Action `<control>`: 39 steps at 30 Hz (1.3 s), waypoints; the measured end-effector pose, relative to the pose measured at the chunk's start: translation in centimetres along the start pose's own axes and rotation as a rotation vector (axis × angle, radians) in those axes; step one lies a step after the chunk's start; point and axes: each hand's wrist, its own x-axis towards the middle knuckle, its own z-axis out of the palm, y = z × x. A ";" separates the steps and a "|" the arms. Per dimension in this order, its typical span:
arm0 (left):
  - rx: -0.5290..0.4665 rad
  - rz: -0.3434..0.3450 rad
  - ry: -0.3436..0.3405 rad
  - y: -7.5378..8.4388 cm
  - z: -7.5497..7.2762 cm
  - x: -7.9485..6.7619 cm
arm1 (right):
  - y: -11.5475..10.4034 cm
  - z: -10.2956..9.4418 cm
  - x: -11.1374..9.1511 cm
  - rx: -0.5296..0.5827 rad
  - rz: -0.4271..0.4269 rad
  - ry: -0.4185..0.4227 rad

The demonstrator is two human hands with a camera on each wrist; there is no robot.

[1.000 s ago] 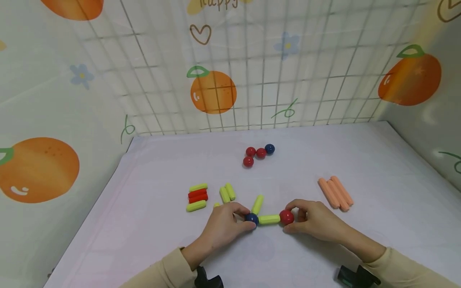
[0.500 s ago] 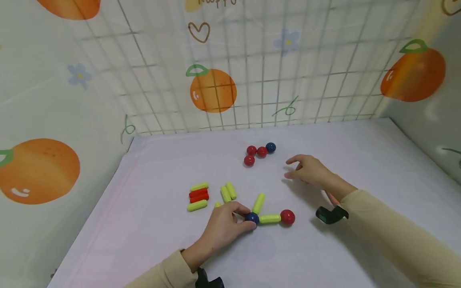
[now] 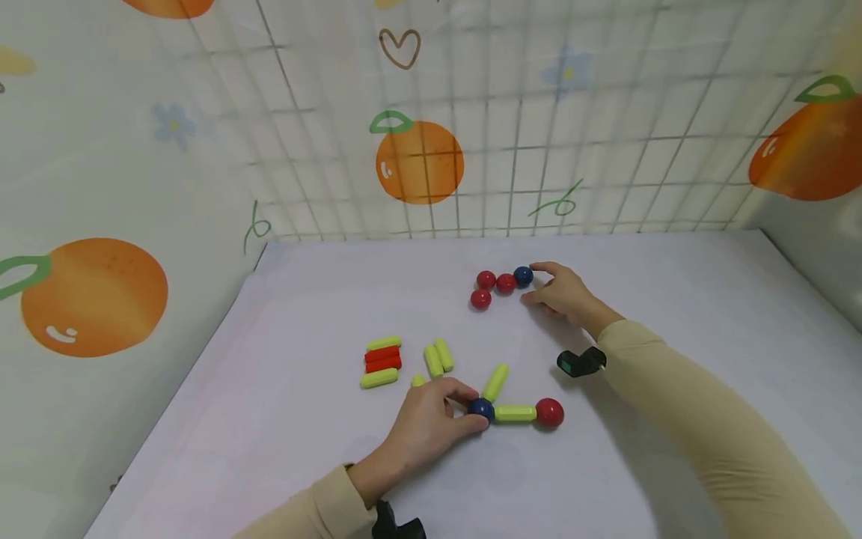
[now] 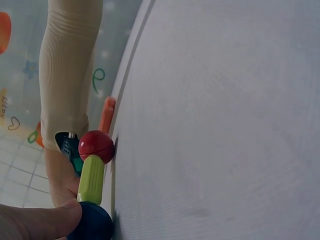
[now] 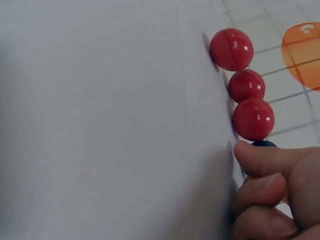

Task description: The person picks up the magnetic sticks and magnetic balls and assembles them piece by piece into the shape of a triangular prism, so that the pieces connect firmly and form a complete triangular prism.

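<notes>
In the head view, my left hand (image 3: 431, 419) pinches a dark blue ball (image 3: 481, 409) between thumb and index finger. A lime-green rod (image 3: 515, 414) joins this ball to a red ball (image 3: 550, 412) on its right, and a second green rod (image 3: 497, 382) slants up from it. The left wrist view shows the thumb (image 4: 55, 220) pressed to the blue ball. Farther back, my right hand (image 3: 566, 296) reaches to another blue ball (image 3: 523, 276), thumb and index finger parted beside it. In the right wrist view the thumb partly hides that ball (image 5: 263, 143).
Several red balls (image 3: 505, 283) sit in a cluster beside the far blue ball. Left of centre lie green rods (image 3: 379, 378) and red rods (image 3: 382, 359), with two more green rods (image 3: 438, 357) nearby. Orange rods (image 4: 107, 114) show behind the right arm. A patterned curtain (image 3: 323, 150) backs the white table.
My right hand has left the joined red ball and moved far forward to the loose blue ball at the back. The left hand keeps its pinch. The head view has shifted slightly.
</notes>
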 end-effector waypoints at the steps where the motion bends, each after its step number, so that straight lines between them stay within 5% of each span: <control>1: 0.001 0.004 -0.001 0.0 0.0 0.0 | 0.0 0.0 0.0 0.007 0.001 0.005; 16: -0.021 -0.009 -0.032 0.3 0.3 0.0 | 0.3 0.0 0.6 0.001 -0.023 0.025; 26: -0.013 0.009 -0.023 0.2 0.1 0.0 | 0.5 -0.3 0.5 -0.107 -0.037 0.102; 39: -0.009 0.006 -0.028 -0.2 -0.3 0.0 | 0.5 -0.2 -3.4 -0.275 -0.067 0.005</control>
